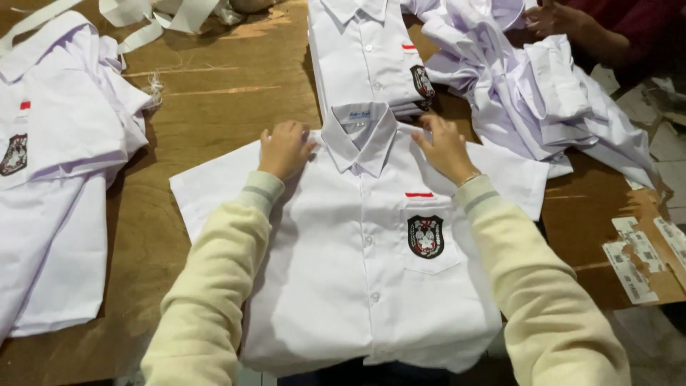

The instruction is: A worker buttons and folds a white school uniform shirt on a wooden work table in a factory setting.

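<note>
Head view is showing bare wooden table lying left of the white shirt – its hem is overhanging the near edge. Left hand and right hand are pressing its shoulders, fingers loosely curled – a dark crest badge is sitting on the pocket

Worn brown wooden table, grey floor at right

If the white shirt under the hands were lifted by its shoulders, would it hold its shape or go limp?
Probably limp: the white shirt is thin cloth lying flat on the wooden table, and the loose shirts nearby have slumped into folds. Its collar stands up, so that part looks stiffer. It likely feels light, and the left hand and right hand could easily wrinkle it.
</note>
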